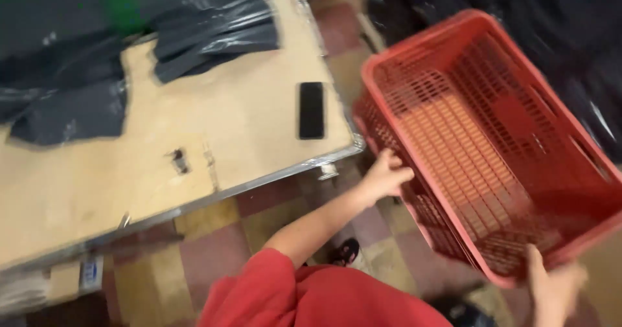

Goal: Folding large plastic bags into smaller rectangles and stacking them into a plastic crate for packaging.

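A large red plastic basket (499, 139) with slotted walls is held tilted above the floor, and it is empty. My left hand (385, 175) reaches out from a red sleeve and grips the basket's left wall near the rim. My right hand (551, 288), blurred at the bottom right, grips the basket's near corner rim. Both hands carry the basket to the right of a table (227, 126).
The table has a beige top and a metal edge. A black phone (311, 110) lies on it near the right corner, and dark plastic bags (78, 100) cover its far left. Under it is a checkered tile floor (214, 249). A dark shoe (346, 252) shows below.
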